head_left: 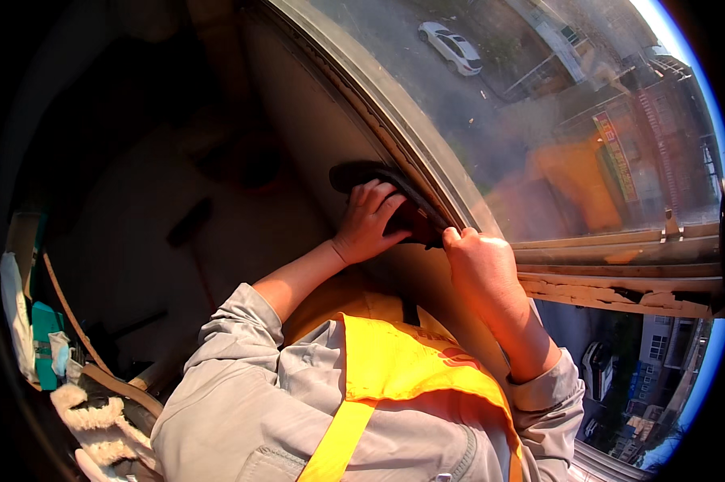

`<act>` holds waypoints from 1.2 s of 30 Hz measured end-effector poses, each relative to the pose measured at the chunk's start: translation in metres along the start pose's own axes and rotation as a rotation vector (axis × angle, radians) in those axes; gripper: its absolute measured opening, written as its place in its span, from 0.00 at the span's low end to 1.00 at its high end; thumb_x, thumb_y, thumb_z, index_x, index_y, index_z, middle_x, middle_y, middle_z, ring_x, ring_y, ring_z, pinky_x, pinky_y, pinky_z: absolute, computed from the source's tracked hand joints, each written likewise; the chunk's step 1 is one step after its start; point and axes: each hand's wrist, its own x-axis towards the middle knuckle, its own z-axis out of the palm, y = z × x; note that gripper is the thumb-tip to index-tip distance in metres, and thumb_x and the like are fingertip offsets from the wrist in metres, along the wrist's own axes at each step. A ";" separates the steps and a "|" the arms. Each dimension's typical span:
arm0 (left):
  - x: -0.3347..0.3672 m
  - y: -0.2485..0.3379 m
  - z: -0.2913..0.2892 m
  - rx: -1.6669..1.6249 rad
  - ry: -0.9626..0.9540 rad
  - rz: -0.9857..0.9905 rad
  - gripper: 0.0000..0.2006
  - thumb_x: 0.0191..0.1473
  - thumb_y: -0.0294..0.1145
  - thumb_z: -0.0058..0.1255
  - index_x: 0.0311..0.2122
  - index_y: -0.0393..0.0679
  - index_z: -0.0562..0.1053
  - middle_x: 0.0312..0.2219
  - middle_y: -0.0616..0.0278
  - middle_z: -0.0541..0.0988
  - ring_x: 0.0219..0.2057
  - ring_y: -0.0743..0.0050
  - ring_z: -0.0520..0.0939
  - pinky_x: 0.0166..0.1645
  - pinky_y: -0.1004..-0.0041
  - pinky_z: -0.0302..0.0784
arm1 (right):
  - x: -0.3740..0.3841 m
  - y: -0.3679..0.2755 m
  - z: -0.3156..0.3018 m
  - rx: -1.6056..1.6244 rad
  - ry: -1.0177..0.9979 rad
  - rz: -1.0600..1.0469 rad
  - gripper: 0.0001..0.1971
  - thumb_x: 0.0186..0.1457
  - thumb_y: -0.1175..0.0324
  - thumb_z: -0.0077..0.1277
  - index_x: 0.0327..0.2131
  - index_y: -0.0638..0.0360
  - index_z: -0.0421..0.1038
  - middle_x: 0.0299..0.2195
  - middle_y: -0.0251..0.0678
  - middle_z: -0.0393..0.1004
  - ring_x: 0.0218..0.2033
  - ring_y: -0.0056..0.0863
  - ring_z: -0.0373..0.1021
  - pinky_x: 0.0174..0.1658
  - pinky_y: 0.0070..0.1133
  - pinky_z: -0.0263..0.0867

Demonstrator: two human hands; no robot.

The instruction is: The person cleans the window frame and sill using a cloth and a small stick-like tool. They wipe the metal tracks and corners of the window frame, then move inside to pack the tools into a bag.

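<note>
My left hand [368, 221] is at the wall just inside the window, its fingers bent and its thumb stretched toward the frame. Between thumb and fingers lies a dark reddish-brown piece [414, 221]; its kind is too shaded to tell. A black patch, perhaps partly shadow, spreads behind the fingertips. My right hand [484, 261] is closed, its fingertips pressed together at the inner edge of the window frame [451, 181], close to the dark piece. What those fingers pinch, if anything, is hidden.
A yellow apron [418, 361] covers my front. Dirty window glass [515, 145] slopes up on the right, above a lower rail [619, 289] with peeling paint. A fluffy cream roller [97, 426] and a teal item [47, 341] are at lower left. A broom-like tool [189, 221] stands in shadow.
</note>
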 end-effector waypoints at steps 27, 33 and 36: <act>-0.043 0.080 0.082 -0.672 -1.104 0.050 0.18 0.51 0.40 0.55 0.45 0.41 0.72 0.41 0.50 0.76 0.44 0.50 0.76 0.48 0.61 0.73 | -0.306 0.042 0.031 0.207 -0.272 0.682 0.14 0.43 0.78 0.51 0.35 0.50 0.74 0.24 0.38 0.71 0.28 0.41 0.72 0.30 0.33 0.68; -0.032 0.089 0.121 -0.732 -1.615 -0.105 0.28 0.57 0.52 0.48 0.56 0.43 0.67 0.52 0.49 0.72 0.54 0.55 0.71 0.58 0.65 0.65 | -0.321 0.060 0.044 0.313 -0.119 0.598 0.08 0.47 0.75 0.51 0.33 0.49 0.74 0.21 0.35 0.70 0.25 0.38 0.71 0.27 0.30 0.67; -0.036 0.086 0.122 -0.798 -1.621 -0.144 0.29 0.57 0.51 0.50 0.58 0.42 0.65 0.54 0.49 0.70 0.56 0.58 0.70 0.60 0.66 0.63 | -0.304 0.056 0.062 0.436 0.054 0.577 0.08 0.48 0.75 0.52 0.33 0.51 0.74 0.22 0.35 0.70 0.25 0.38 0.70 0.27 0.29 0.66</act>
